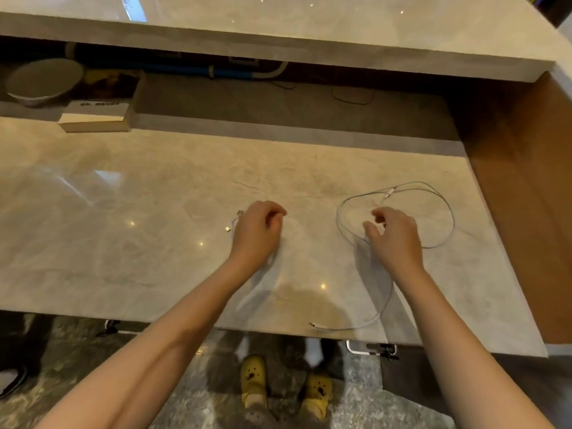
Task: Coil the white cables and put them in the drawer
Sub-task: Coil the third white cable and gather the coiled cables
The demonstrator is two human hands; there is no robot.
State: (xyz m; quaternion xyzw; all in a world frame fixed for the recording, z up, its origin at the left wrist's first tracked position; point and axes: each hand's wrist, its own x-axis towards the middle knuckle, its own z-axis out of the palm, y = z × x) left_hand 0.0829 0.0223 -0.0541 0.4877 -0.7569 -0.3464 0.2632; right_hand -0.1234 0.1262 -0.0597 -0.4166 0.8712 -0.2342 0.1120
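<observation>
While both bare forearms reach out over the glossy marble tabletop [123,212], the left hand [258,232] sits knuckles-up with fingers curled in, loosely closed; whether it pinches the cable beneath it cannot be told. A thin white cable [257,286] runs out from under that wrist toward the near edge, faint against the stone, and two small connector ends [240,213] show just left of the hand, one metal-tipped, one a tiny white plug lower down. To the right, the right hand [394,233] hovers with fingers half-curled and spread, thumb forward, gripping nothing that can be seen; it sits over the near side of a second white cable [445,209], which lies on the tabletop in a loose, wide loop of several strands. Its joined plugs rest at the far side of the loop, and one tail trails from under the right wrist down to the near edge, ending in a connector [315,325] close to the lip. At the back left, a white box [94,116] stands on the tabletop edge beside a grey bowl [43,80] in the shadowed recess under an upper shelf [278,32]. Below the near edge, yellow clogs [253,379] stand on a mottled stone floor. A metal handle [371,349] shows under the edge at right; no open drawer can be made out.
</observation>
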